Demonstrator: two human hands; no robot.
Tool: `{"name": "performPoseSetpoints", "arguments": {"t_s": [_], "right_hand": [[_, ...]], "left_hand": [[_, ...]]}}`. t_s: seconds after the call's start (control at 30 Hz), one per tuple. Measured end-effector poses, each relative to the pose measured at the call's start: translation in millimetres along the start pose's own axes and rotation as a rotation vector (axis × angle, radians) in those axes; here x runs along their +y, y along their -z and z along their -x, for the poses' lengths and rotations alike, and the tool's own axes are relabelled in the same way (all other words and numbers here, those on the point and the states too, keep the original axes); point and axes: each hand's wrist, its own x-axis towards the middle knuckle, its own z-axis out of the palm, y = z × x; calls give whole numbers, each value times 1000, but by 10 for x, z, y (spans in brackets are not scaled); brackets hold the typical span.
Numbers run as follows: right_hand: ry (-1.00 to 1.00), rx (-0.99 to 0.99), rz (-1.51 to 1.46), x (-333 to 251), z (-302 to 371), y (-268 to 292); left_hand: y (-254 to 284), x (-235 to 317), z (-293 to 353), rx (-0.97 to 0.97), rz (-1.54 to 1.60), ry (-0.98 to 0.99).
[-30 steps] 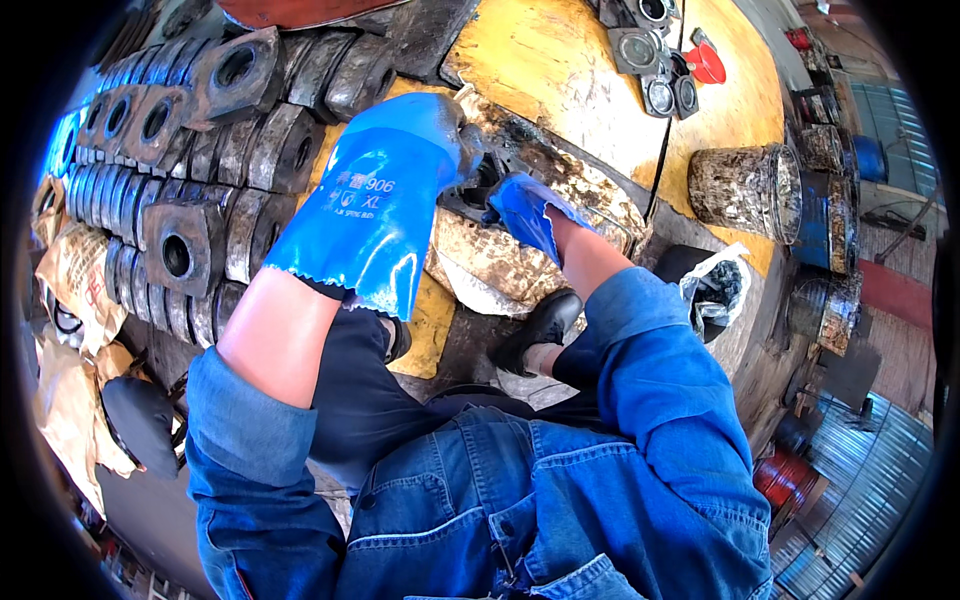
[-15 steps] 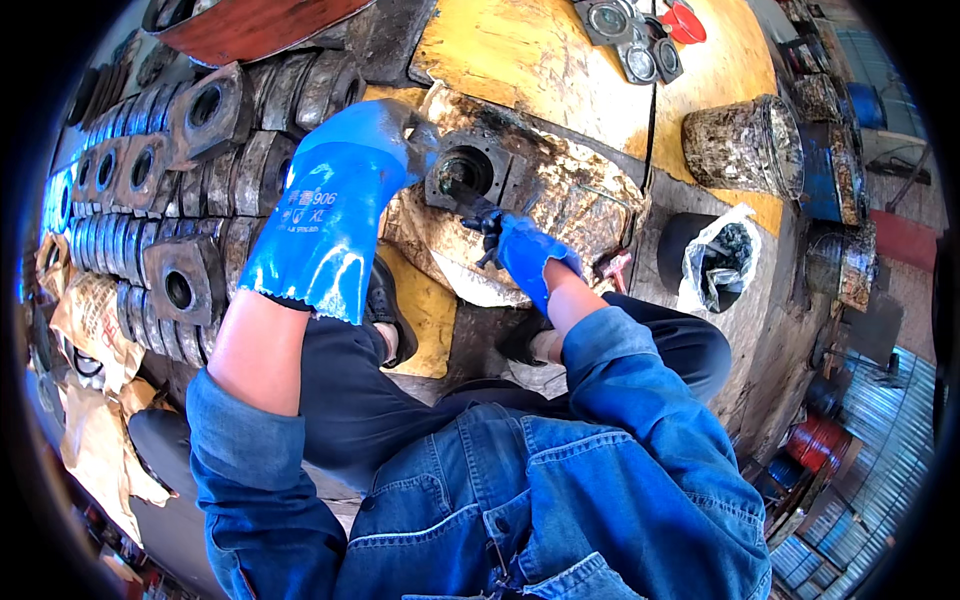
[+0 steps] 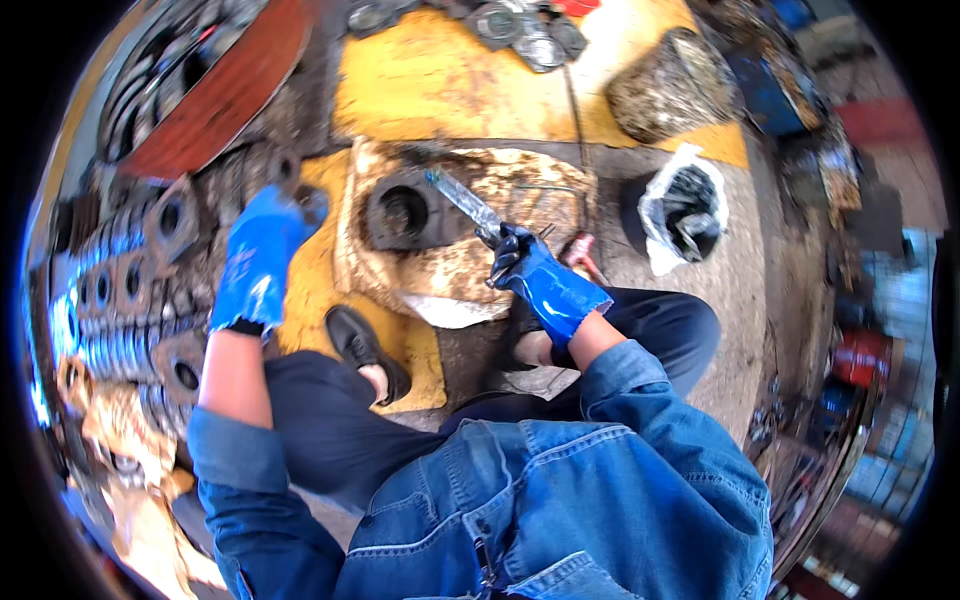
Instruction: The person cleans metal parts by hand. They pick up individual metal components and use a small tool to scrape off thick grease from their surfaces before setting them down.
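My right hand (image 3: 535, 270), in a blue rubber glove, is closed round a long narrow tool (image 3: 465, 200) with a shiny greyish shaft and a blue-green tip. The tool's exact kind cannot be made out. Its tip points up and left, over a dark metal block with a round hole (image 3: 440, 222). The block lies on a stained, grimy sheet (image 3: 360, 255) in front of me. My left hand (image 3: 275, 230), in a matching glove, is away from the block, closest to the stacked metal blocks (image 3: 180, 225) on the left. Motion smears its fingers.
A red-handled tool (image 3: 583, 256) lies by my right foot. To the right stand a lined black bucket (image 3: 660, 215) and a crusted drum (image 3: 675, 85). Dark round-holed parts (image 3: 495, 25) lie at the far edge. A curved rusty-red plate (image 3: 225, 95) is at far left.
My left hand has moved off the block toward the left stacks. My right hand has drawn back from the block's hole, and the tool now shows above it. The view has shifted.
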Motion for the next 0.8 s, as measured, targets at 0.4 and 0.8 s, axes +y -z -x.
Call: {"name": "performPoseSetpoints", "arguments": {"t_s": [0.4, 0.8], "right_hand": [[1484, 850, 882, -1341, 1675, 781], [960, 1581, 2613, -1026, 1374, 364]], "left_hand": [[170, 47, 132, 36, 159, 23], [232, 16, 230, 52, 216, 20]]}}
